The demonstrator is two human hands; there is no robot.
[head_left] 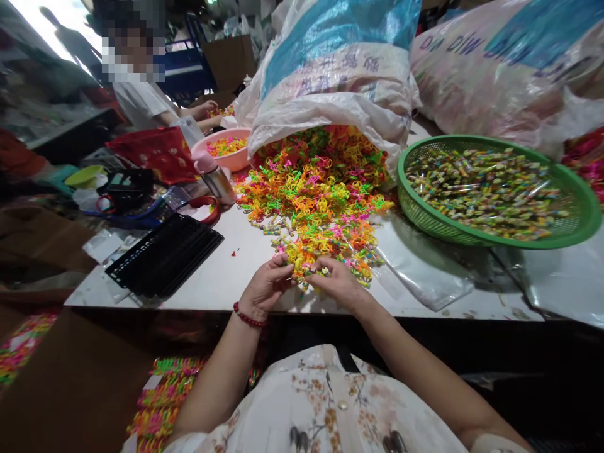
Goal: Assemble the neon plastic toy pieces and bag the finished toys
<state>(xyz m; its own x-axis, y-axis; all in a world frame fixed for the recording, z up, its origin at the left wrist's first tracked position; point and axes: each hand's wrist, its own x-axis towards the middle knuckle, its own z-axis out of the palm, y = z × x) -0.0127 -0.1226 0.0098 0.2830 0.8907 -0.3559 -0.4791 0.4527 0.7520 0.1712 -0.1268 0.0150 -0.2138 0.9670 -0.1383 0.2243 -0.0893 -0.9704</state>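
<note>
My left hand point(270, 280), with a red bead bracelet point(248, 316) at the wrist, is closed in a pinch at the near edge of a heap of small bright plastic pieces point(321, 182). Close beside it, my right hand point(337, 283) also pinches, and a small pale patterned piece point(324, 271) shows at its fingers. What the left fingers hold is too small to make out. The heap spills toward me from the mouth of a big white and blue woven sack point(330, 75). Yellow, orange, green and pink pieces lie just beyond both hands.
On the right stands a green basket point(408, 207) of small patterned pieces, with clear plastic bags point(425, 270) near it. Black slotted trays point(165, 255), a pink-topped bottle point(217, 179) and a pink basin point(233, 162) are on the left. Another person point(146, 100) works behind.
</note>
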